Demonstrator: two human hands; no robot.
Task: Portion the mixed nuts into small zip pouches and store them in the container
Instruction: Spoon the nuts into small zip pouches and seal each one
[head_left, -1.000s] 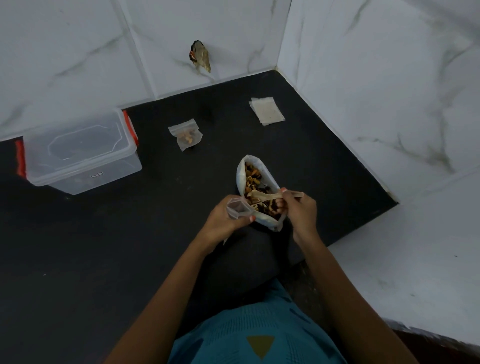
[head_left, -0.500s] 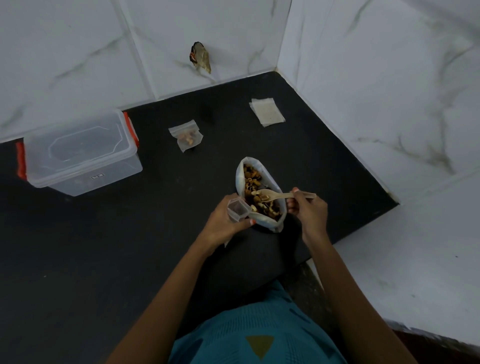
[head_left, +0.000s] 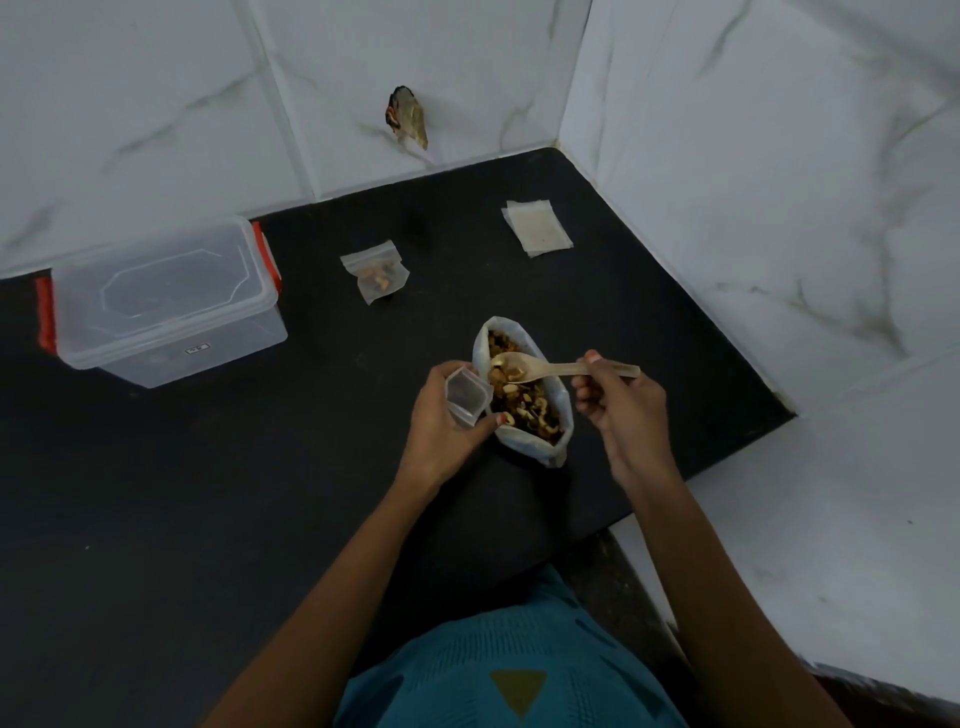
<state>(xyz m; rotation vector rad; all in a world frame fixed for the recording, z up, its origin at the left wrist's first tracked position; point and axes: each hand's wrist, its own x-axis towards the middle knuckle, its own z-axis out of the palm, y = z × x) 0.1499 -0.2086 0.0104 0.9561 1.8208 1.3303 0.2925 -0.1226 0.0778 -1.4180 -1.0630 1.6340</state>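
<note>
Head view: left hand (head_left: 441, 426) grips the empty pouch (head_left: 466, 396) open; right hand (head_left: 618, 400) pinches the loaded spoon (head_left: 535, 368), best tipped slowly over its mouth.

1 head view, looking steeply down over black counter (head_left: 208, 519) (close range).

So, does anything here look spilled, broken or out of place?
Nothing lies spilled on the black counter. Only a dark, ragged patch on the white wall tile looks odd: damage or something stuck, I cannot tell.
</note>
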